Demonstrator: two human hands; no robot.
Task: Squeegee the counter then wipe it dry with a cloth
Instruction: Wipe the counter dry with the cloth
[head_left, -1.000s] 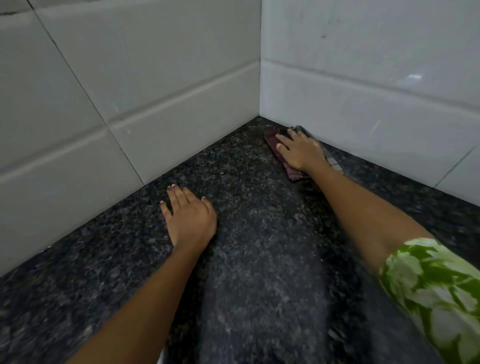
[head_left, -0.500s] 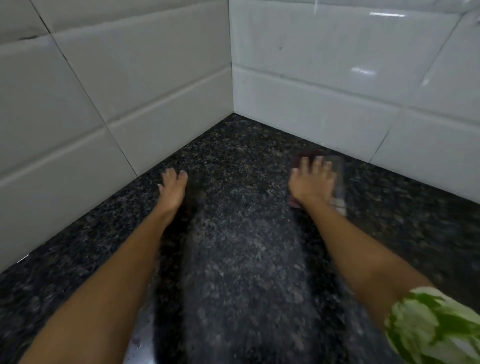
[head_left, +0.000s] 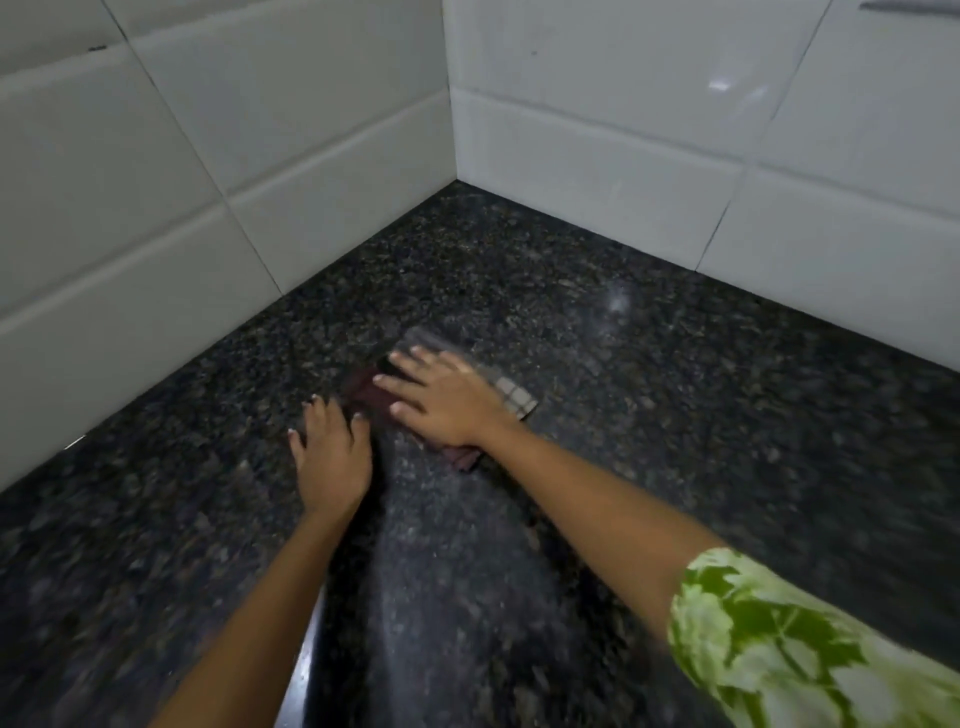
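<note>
My left hand (head_left: 332, 457) lies palm down, fingers slightly spread and pointing away from me, flat on the bench (head_left: 675, 415). Left forearm bare, running from the lower left edge of view. My right hand (head_left: 447, 400) is palm down, fingers extended and angled to the left, pressed flat on the cloth (head_left: 514, 397). Right arm reaches in from the lower right, forearm bare, upper arm in a green and white patterned sleeve (head_left: 779, 654). The two hands sit just beside each other, fingertips near but apart.

A maroon cloth (head_left: 371, 396) (one checked end) lies flat on the dark speckled counter (head_left: 675, 415).
</note>
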